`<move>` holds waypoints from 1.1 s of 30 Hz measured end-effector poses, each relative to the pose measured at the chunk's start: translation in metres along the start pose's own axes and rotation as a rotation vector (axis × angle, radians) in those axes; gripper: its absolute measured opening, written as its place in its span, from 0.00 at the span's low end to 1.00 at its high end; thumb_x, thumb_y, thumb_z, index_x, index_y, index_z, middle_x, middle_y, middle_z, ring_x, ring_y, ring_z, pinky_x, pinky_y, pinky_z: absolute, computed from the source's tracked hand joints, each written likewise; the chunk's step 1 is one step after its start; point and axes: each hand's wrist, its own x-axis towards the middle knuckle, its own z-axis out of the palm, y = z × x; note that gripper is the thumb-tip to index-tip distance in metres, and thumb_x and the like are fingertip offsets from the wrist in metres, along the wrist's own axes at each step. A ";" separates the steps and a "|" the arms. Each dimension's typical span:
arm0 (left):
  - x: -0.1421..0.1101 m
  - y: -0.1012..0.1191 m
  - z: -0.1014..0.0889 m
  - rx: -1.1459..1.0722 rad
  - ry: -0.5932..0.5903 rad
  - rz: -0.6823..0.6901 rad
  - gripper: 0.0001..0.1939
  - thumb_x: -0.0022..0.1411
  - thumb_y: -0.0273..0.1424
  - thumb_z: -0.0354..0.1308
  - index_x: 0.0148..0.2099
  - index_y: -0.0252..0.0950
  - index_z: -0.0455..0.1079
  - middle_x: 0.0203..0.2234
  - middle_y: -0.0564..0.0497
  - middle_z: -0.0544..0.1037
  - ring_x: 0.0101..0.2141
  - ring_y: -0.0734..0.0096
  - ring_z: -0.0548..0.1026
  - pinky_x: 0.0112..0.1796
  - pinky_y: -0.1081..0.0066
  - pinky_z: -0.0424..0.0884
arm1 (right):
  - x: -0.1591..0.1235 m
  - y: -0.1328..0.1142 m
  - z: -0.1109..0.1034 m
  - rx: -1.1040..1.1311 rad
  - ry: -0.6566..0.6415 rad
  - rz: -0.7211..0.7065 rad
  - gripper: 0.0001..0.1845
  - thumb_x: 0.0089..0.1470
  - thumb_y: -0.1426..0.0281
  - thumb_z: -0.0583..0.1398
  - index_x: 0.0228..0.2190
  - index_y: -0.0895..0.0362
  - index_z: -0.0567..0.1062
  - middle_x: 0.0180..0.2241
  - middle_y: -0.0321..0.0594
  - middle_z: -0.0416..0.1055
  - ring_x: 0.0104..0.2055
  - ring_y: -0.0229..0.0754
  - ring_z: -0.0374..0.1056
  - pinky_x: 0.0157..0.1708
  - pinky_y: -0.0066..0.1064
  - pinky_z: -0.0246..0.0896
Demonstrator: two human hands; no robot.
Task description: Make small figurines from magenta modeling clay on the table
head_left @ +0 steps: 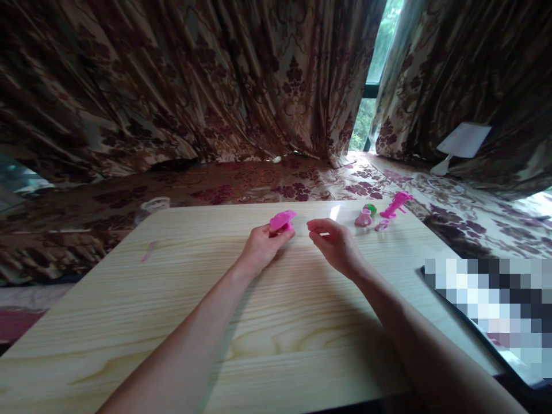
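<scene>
My left hand (261, 247) is closed on a bright pink plastic piece (282, 219), raised over the middle of the wooden table. The piece has a broad, flat top with a smaller part below it; its exact kind I cannot make out. Just to the right, my right hand (336, 244) is held with fingers curved and the thumb and forefinger tips slightly apart. Nothing shows between them, and they do not touch the pink piece.
On the table (267, 339), back right, lie a pink toy part (395, 204), a pale pink piece (363, 218), a green piece (370, 209) and a small pink piece (382, 225). A pink strip (149, 251) lies left. A dark-edged, pixelated device (487, 316) sits right; a white lamp (463, 141) stands beyond.
</scene>
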 end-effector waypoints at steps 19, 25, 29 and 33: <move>-0.007 0.029 0.006 0.087 -0.169 0.050 0.18 0.55 0.36 0.57 0.47 0.35 0.72 0.41 0.47 0.77 0.43 0.64 0.73 0.48 0.64 0.64 | -0.005 -0.002 0.021 0.163 0.020 0.094 0.09 0.50 0.69 0.58 0.33 0.58 0.75 0.30 0.40 0.74 0.30 0.38 0.69 0.31 0.28 0.66; -0.005 0.023 0.005 0.057 -0.147 -0.009 0.17 0.52 0.36 0.59 0.43 0.33 0.74 0.39 0.46 0.78 0.40 0.65 0.74 0.46 0.67 0.66 | -0.006 0.000 0.021 0.152 -0.032 0.089 0.11 0.50 0.66 0.59 0.35 0.57 0.76 0.31 0.39 0.75 0.31 0.38 0.70 0.30 0.28 0.66; -0.006 0.024 0.004 0.096 -0.175 0.028 0.17 0.54 0.35 0.57 0.45 0.34 0.73 0.41 0.47 0.78 0.43 0.65 0.73 0.47 0.66 0.64 | -0.005 -0.002 0.018 0.188 -0.054 0.103 0.12 0.51 0.64 0.58 0.35 0.58 0.75 0.31 0.39 0.75 0.31 0.38 0.69 0.31 0.28 0.65; -0.007 0.028 0.004 0.200 -0.202 0.119 0.15 0.57 0.33 0.54 0.46 0.35 0.72 0.41 0.46 0.77 0.42 0.65 0.73 0.46 0.67 0.65 | -0.003 -0.005 0.016 0.257 -0.033 0.099 0.14 0.51 0.63 0.58 0.37 0.58 0.75 0.31 0.39 0.74 0.32 0.38 0.69 0.31 0.28 0.64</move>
